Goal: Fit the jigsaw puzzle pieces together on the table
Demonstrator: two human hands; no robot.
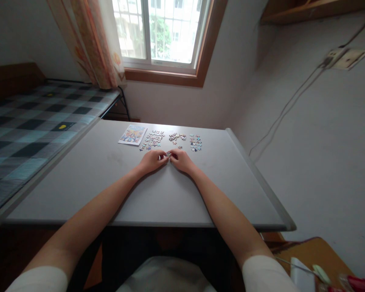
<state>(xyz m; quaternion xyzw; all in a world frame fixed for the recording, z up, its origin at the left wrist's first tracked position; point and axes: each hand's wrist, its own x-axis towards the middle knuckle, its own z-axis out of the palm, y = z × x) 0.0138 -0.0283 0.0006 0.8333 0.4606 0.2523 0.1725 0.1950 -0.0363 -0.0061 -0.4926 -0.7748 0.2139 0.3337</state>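
Observation:
Both hands meet over the middle of the white table (167, 194). My left hand (153, 160) has its fingers pinched at the edge of a small cluster of jigsaw puzzle pieces (168, 154). From the other side, my right hand (180, 159) pinches the same cluster. Just beyond the hands lies a heap of loose puzzle pieces (177, 137). Spread rows of puzzle pieces (154, 138) are to its left, and another group of puzzle pieces (196, 142) is to its right. A colourful picture sheet (133, 135) lies flat at the left. The pieces' prints are too small to make out.
A bed with a checked cover (54, 109) stands along the left. Behind the table are a window (170, 36) and an orange curtain (91, 44). Cables (280, 117) hang down the right wall. A wooden stool (319, 255) with small items stands at the lower right.

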